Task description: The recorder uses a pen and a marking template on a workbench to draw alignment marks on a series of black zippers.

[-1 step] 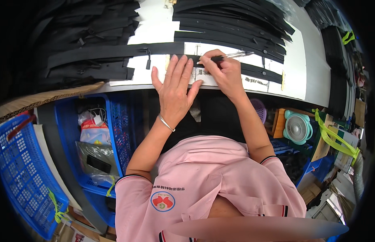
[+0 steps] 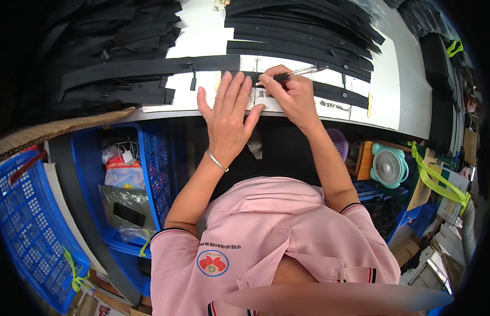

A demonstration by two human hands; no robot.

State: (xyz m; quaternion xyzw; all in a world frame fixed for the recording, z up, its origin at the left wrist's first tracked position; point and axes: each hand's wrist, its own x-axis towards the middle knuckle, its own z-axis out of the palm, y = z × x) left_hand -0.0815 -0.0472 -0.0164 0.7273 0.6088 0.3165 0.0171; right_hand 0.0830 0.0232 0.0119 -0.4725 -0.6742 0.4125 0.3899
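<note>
A black zipper strip (image 2: 334, 94) lies across a white marked sheet (image 2: 384, 89) at the table's near edge. My left hand (image 2: 229, 116) rests flat over its left part, fingers stretched out and thumb apart. Just to the right, my right hand (image 2: 293, 99) pinches a pen (image 2: 307, 70) with a clear barrel and dark grip. The pen's point is low by the zipper, near my left fingertips; I cannot tell whether it touches. Above my left hand, another zipper (image 2: 150, 67) with a dangling pull reaches in from the left.
Heaps of black zippers lie at the far left (image 2: 113, 37) and far middle (image 2: 303, 26). Corrugated cardboard (image 2: 65, 131) lines the left table edge. Below it stand blue crates (image 2: 110, 239), one holding bags and a phone (image 2: 129, 213). A teal fan (image 2: 389, 166) sits below right.
My right hand and the pen have shifted very slightly to the left, and the pen's upper end is a little higher. My left hand has not moved.
</note>
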